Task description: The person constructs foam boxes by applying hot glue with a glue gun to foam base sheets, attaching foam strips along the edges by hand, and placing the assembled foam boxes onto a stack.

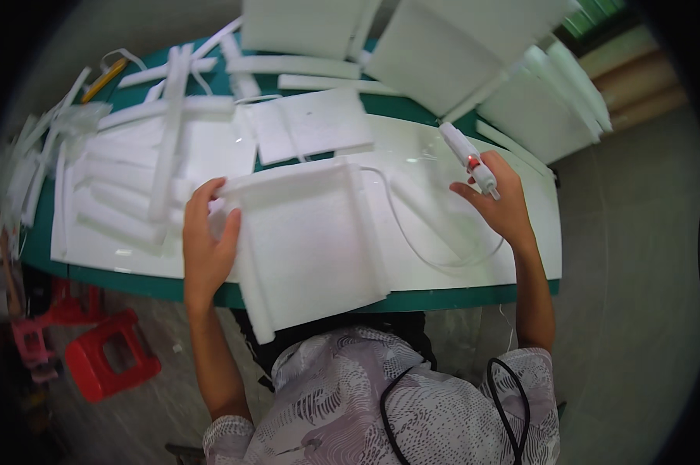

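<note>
A white foam tray-shaped piece (311, 240) with raised strips along its edges lies on the table in front of me, overhanging the near edge. My left hand (206, 240) grips its left side, thumb on top. My right hand (501, 201) holds a white pen-like corded tool (468, 159) with a red spot, tip pointing up and away, to the right of the foam piece. Its thin white cable (412, 240) loops across the glossy white sheet.
The green table (443, 296) carries a glossy white sheet, several white foam strips (168, 132) at left, foam panels (311, 124) in the middle and large foam slabs (458, 46) at the back. A red plastic stool (106, 360) stands on the floor at lower left.
</note>
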A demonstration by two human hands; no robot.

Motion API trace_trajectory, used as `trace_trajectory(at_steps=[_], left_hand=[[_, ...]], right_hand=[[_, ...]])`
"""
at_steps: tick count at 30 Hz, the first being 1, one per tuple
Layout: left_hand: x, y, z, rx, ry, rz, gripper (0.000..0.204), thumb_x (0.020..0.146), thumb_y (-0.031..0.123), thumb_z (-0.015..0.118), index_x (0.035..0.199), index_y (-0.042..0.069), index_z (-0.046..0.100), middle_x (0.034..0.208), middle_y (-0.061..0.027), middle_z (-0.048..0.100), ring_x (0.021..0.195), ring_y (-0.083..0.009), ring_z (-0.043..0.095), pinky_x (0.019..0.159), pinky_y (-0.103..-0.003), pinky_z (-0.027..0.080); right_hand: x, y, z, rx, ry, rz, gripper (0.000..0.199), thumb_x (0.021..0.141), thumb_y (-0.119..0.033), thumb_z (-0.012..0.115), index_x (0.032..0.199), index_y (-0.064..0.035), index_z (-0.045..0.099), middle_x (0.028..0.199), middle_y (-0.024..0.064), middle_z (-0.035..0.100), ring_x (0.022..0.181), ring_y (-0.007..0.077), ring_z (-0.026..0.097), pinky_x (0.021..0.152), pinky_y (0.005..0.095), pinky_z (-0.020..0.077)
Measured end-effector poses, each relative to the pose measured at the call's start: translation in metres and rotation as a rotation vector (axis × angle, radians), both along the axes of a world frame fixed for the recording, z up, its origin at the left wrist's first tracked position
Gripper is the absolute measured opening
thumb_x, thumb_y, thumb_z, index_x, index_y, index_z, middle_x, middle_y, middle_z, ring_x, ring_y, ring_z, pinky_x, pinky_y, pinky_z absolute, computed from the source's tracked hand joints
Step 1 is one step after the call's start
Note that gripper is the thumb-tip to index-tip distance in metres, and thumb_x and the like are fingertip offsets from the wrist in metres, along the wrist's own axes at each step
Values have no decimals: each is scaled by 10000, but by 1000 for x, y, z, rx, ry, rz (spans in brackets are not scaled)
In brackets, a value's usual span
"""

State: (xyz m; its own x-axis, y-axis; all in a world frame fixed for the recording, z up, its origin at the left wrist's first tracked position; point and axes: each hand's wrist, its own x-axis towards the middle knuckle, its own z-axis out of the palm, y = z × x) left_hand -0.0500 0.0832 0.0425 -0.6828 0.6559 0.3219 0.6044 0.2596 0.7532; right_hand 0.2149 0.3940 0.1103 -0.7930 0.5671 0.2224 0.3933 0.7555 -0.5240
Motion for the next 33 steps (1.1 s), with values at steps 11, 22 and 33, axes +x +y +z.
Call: trace_trajectory(at_steps=[11,22,33], left_hand=[[0,3,0,-54,-36,42,446,869,66,615,1305,38,527,1291,-128,578,1136,-281,543,981,-401,423],[-3,-3,0,-23,-7,58,446,863,52,628,1295,13,525,1272,-151,579,1139,-294,548,987,-377,426],[2,-2,2,3,-46,14,424,860,81,627,1267,19,524,1255,-168,570,1182,-344,513,1028,-399,398]], right_hand=[[52,37,-38,104,-35,-145,283,721,-51,724,968,32,615,974,169,607,851,351,610,756,380,491],[34,-24,-39,-56,-55,-20,334,724,-107,825,913,33,588,952,110,508,837,247,533,718,324,456],[29,-47,1,-97,-46,28,318,712,-16,787,942,39,575,968,106,494,800,237,518,684,309,447]])
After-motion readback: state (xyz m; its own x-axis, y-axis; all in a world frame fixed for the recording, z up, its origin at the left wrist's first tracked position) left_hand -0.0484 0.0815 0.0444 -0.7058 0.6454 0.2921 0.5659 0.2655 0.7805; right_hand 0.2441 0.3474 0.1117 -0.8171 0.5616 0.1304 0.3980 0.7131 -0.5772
